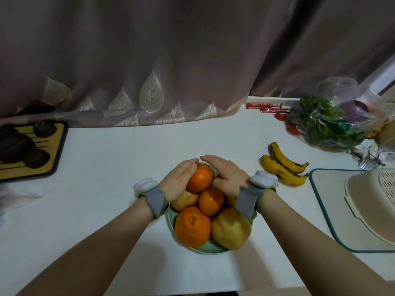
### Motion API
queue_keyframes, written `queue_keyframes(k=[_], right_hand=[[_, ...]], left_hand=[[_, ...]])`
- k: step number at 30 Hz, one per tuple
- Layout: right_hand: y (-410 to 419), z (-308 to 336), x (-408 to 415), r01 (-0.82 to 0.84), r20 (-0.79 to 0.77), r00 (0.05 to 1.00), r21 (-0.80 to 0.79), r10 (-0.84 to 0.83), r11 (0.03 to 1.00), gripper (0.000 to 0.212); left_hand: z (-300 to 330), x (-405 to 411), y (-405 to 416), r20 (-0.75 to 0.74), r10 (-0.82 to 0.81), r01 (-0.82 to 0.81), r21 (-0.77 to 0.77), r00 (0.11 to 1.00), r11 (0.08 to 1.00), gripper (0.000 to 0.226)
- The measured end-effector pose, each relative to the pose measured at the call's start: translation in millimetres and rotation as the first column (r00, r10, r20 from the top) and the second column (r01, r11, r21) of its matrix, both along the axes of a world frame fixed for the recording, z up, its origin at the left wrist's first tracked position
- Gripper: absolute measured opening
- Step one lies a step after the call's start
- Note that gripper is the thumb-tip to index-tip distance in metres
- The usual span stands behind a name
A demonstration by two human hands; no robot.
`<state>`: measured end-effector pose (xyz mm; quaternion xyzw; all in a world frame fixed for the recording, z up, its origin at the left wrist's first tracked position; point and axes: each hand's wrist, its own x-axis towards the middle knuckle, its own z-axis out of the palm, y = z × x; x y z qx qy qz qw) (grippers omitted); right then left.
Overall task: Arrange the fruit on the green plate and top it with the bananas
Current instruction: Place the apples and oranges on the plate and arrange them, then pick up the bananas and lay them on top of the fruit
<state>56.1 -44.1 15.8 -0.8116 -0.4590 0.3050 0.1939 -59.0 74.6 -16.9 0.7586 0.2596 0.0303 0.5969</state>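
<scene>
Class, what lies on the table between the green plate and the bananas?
In the head view, only bare white table lies between the green plate and the bananas; the right hand's wristband overhangs it.

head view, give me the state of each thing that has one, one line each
round green plate: piled with fruit
top orange: cupped between both hands
left hand: fingers straight, pressed to the pile's left side
right hand: fingers straight, pressed to the pile's right side
two spotted yellow bananas: lying on the white counter, off the plate
clear plastic bag of greens: lying on the counter
</scene>
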Motion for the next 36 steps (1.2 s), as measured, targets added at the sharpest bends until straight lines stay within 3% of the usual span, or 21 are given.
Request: queue_keyframes(k=[6,9,12,15,22,30,33,36], right_hand=[[9,-10,14,-0.092,-0.076,0.994,-0.131,0.082,0.987,0.091],[11,-9,16,-0.132,-0.055,0.991,-0.145,0.125,0.981,0.089],[11,-10,16,-0.102,-0.07,0.993,-0.132,0.093,0.986,0.079],[6,-14,17,-0.073,-0.071,0.995,-0.127,0.064,0.989,0.078],[3,-17,20,-0.101,0.055,0.992,-0.151,0.111,0.983,0.089],[-10,-16,21,-0.094,0.124,0.986,-0.158,0.114,0.983,0.084],[-16,-16,21,-0.111,0.139,0.982,-0.144,0.131,0.983,0.082],[-24,-17,27,-0.059,0.168,0.983,-0.074,0.071,0.996,0.073]], left_hand=[[-8,-1,1,-0.026,-0.013,0.011,-0.071,1.0,0.997,0.041],[-6,0,6,-0.096,-0.027,0.029,0.02,0.995,0.999,0.041],[-4,1,13,-0.159,-0.044,0.065,0.129,0.986,0.989,0.056],[-4,0,9,-0.126,-0.07,0.092,0.171,0.99,0.981,0.037],[-8,0,6,-0.099,-0.084,0.093,0.085,0.992,0.992,0.041],[-4,5,5,-0.036,-0.038,0.038,0.01,0.999,0.999,0.039],[2,10,3,-0.006,-0.042,0.042,0.083,0.999,0.996,0.037],[8,17,2,0.029,-0.075,0.062,0.321,0.997,0.945,0.054]])
